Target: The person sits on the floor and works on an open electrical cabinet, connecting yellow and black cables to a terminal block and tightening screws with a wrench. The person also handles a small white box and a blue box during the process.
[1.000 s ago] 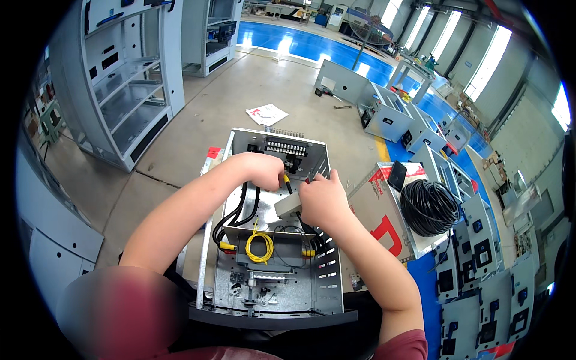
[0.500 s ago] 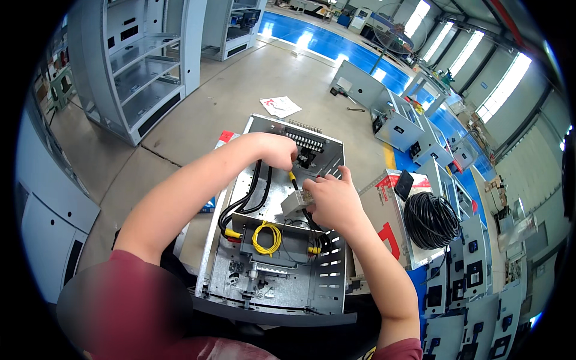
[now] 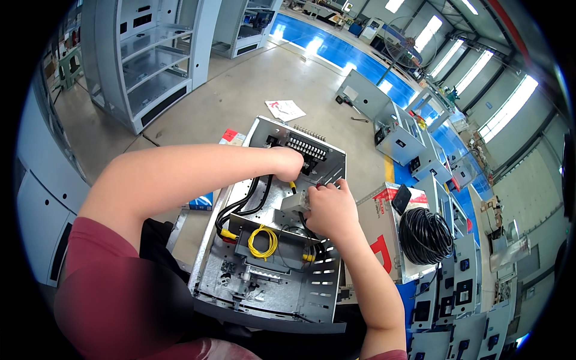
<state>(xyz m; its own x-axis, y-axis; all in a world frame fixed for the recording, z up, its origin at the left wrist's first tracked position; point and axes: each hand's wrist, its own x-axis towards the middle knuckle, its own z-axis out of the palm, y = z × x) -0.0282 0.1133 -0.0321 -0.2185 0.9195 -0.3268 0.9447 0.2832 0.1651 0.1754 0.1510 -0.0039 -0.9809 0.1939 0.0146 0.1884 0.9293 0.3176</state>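
Note:
An open grey metal electrical enclosure (image 3: 294, 295) lies in front of me. My left hand (image 3: 290, 163) reaches into its far end with fingers curled, just below a terminal strip (image 3: 306, 149). A black cable end with a yellow sleeve (image 3: 293, 187) comes out beneath that hand; what the fingers grip is hidden. My right hand (image 3: 330, 207) is bent closed beside a light grey block (image 3: 293, 203) near the right wall, its fingertips partly hidden. Thick black cables (image 3: 252, 195) run along the left side. A yellow wire coil (image 3: 263, 241) lies on a crosswise grey panel.
A cardboard box (image 3: 375, 237) to the right carries a coil of black cable (image 3: 426, 236) and a phone (image 3: 401, 199). White papers (image 3: 285, 110) and a wrench (image 3: 359, 120) lie on the floor. Tall grey cabinets (image 3: 157, 66) stand at far left; several smaller enclosures (image 3: 401, 133) line the right.
My left forearm has swung more level, its elbow raised, and the left hand has shifted slightly right and down. My right hand stays beside the grey block. The view has turned a little.

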